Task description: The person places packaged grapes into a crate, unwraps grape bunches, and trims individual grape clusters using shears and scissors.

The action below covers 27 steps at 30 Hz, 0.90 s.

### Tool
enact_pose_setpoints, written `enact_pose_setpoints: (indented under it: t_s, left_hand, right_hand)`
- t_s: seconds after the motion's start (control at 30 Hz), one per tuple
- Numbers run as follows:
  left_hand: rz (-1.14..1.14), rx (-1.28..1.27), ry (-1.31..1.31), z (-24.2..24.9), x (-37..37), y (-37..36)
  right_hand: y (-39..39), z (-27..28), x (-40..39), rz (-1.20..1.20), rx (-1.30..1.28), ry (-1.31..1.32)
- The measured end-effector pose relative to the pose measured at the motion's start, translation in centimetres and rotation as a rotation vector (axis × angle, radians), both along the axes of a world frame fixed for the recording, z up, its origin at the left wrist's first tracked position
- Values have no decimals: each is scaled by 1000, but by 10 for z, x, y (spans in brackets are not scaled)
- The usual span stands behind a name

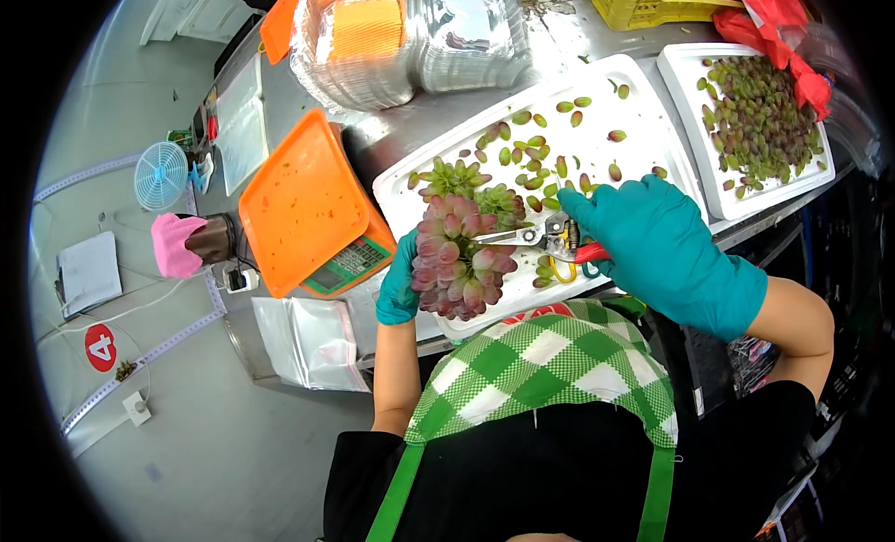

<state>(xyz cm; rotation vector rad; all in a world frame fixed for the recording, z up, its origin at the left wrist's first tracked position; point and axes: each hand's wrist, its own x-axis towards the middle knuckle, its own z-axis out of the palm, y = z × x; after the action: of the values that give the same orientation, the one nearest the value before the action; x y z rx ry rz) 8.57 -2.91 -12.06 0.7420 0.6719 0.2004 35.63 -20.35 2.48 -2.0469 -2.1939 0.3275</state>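
Observation:
My left hand (400, 283), in a teal glove, is closed at the left side of a succulent cluster (457, 262) with pinkish and green rosettes; the rosettes hide most of its fingers. In my right hand (657, 248), also gloved in teal, is a pair of pruning shears (559, 239) with a red handle. Their narrow blades reach left into the rosettes. Behind the cluster lies a white tray (643, 85) scattered with loose succulent leaves (536, 150). A green rosette (452, 178) shows just above the pink ones.
To the right stands a white tray (685, 67) heaped with leaves (764, 123). On the left is a scale with an orange pan (303, 202), and clear bags (308, 342) lie below it. Stacked clear plastic boxes (471, 39) and a yellow crate (634, 6) are at the back.

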Motion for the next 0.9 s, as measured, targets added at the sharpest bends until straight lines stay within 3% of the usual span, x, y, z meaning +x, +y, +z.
enact_pose_setpoints:
  t_s: [0.03, 0.13, 0.2, 0.43, 0.53, 0.63, 0.7, 0.83, 0.9]
  left_hand:
    - [36, -103, 0, 1, 0, 1]
    - [-29, 185, -25, 40, 12, -11]
    - [-9, 234, 53, 59, 22, -19]
    - [-25, 405, -48, 43, 11, -20]
    - [3, 234, 96, 47, 16, -22]
    - [-64, 290, -3, 39, 16, -26]
    - [-24, 199, 68, 8, 2, -25]
    - [13, -8, 37, -41, -17, -13]
    - [22, -116, -3, -48, -18, -7]
  right_hand:
    - [1, 3, -2, 16, 3, -44]
    - [4, 8, -10, 17, -45, -226]
    - [7, 9, -13, 32, -38, -309]
    - [14, 12, -18, 110, 89, -455]
    - [17, 13, -19, 131, 93, -466]
    - [13, 15, -15, 57, -57, -478]
    - [10, 19, -10, 5, -160, -485]
    - [7, 36, -3, 26, 40, -269]
    - [8, 37, -1, 30, -39, -106]
